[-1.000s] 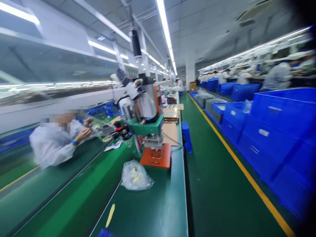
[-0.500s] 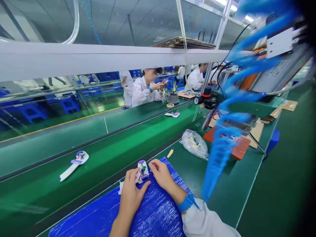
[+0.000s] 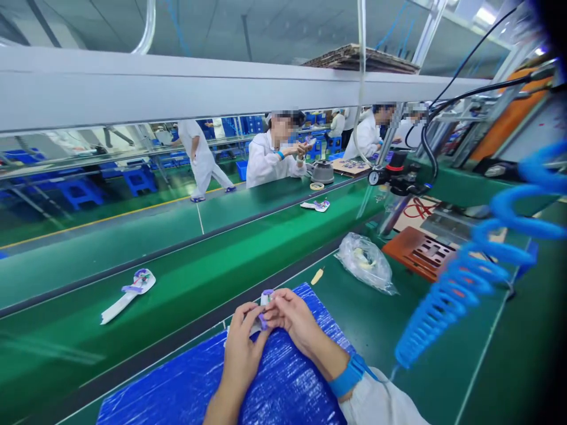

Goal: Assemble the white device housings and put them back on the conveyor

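A white plastic housing with purple parts [image 3: 267, 297] is held over the blue film-covered mat [image 3: 283, 378], mostly covered by my fingers. My left hand [image 3: 243, 342] grips it from the left, thumb on the near side and fingers on the far side. Over its right side, my right hand [image 3: 292, 316] has its fingers bent and drawn together at the housing. Whatever lies between those right fingertips is hidden. A blue wrist strap [image 3: 348, 376] with a cord circles my right wrist.
Two similar housings, one at the left [image 3: 128, 295] and one farther off [image 3: 316, 205], lie on the green conveyor belt [image 3: 212, 254]. Right of the mat are a yellowish piece [image 3: 317, 276], a clear plastic bag [image 3: 365, 262], an orange-brown fixture [image 3: 419, 254] and a hanging blue coiled hose [image 3: 460, 283]. A co-worker [image 3: 277, 153] sits across.
My right hand has moved from beside the housing onto it, now covering much of its head. The camera view has shifted, and a walking person in the background shows more fully.
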A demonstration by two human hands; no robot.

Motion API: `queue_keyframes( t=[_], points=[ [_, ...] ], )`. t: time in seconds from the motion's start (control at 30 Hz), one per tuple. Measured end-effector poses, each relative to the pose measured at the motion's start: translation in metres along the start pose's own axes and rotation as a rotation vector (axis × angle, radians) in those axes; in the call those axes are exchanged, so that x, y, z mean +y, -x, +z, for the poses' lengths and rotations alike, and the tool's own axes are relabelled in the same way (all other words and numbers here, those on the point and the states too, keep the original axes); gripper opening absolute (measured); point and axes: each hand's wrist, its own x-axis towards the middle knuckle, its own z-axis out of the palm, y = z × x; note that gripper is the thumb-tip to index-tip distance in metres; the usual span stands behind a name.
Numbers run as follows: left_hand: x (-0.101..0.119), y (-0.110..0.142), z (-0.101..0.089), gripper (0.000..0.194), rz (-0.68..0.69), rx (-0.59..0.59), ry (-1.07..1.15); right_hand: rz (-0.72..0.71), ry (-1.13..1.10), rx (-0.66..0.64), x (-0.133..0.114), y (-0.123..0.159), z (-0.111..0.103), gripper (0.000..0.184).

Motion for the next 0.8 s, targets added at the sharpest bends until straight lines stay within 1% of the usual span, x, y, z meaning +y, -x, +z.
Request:
queue_keyframes(
  t=[0.07,0.1,0.17,0.27,0.4,0.5,0.6,0.7,0.8],
  points=[
    [0.001,-0.002,0.0,0.032,-0.152,0.041,0.121,-0.135,0.178,0.049,0.0,0.001,-0.001,0.035],
    [0.001,-0.003,0.0,0.037,-0.232,0.067,0.186,-0.204,0.293,0.044,0.0,0.002,-0.001,0.033],
    [0.001,-0.005,-0.001,0.046,-0.349,0.131,0.321,-0.299,0.477,-0.021,0.0,0.004,0.0,0.026],
    [0.003,-0.008,-0.003,0.052,-0.425,0.195,0.492,-0.381,0.645,-0.128,-0.007,0.01,0.004,0.018],
    [0.007,-0.01,-0.005,0.048,-0.465,0.173,0.606,-0.457,0.821,-0.241,-0.02,0.015,0.006,0.02],
    [0.009,-0.012,-0.006,0.049,-0.473,0.165,0.623,-0.459,0.841,-0.282,-0.027,0.016,0.001,0.018],
    [0.008,-0.012,-0.006,0.047,-0.472,0.15,0.614,-0.451,0.857,-0.325,-0.029,0.015,-0.005,0.013],
    [0.005,-0.01,-0.008,0.042,-0.44,0.07,0.61,-0.436,0.857,-0.34,-0.027,0.014,-0.007,0.011],
    [0.003,-0.007,-0.013,0.04,-0.388,-0.041,0.573,-0.416,0.838,-0.296,-0.021,0.011,-0.006,0.016]
  ],
)
